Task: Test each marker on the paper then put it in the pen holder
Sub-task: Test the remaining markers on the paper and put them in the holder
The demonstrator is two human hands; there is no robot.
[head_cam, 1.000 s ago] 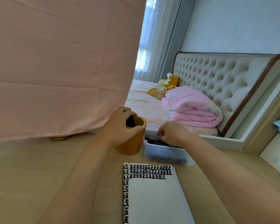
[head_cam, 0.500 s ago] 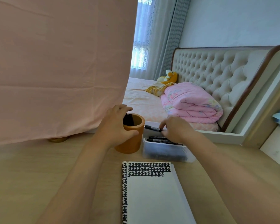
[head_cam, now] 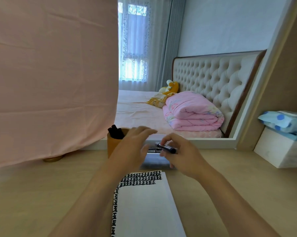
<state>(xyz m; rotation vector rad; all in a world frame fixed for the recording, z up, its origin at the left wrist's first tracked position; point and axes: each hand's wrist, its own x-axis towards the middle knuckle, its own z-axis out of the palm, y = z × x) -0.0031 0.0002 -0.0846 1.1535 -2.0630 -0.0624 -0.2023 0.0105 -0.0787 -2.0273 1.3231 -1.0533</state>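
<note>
My right hand holds a black marker level above a clear plastic box that holds more markers. My left hand hovers just left of that marker, fingers spread and blurred, holding nothing. Behind the left hand stands the orange pen holder with black markers sticking out of it. The white paper lies on the wooden desk in front of me, with rows of black marks across its top and down its left edge.
A pink cloth hangs over the desk's back left, with a gold round foot under it. A white box topped by a blue dotted pack sits at the right. A bed lies beyond the desk.
My right hand lifted a marker out of the clear box. My left hand let go of the orange holder and moved right towards the marker. The view tilted upward.
</note>
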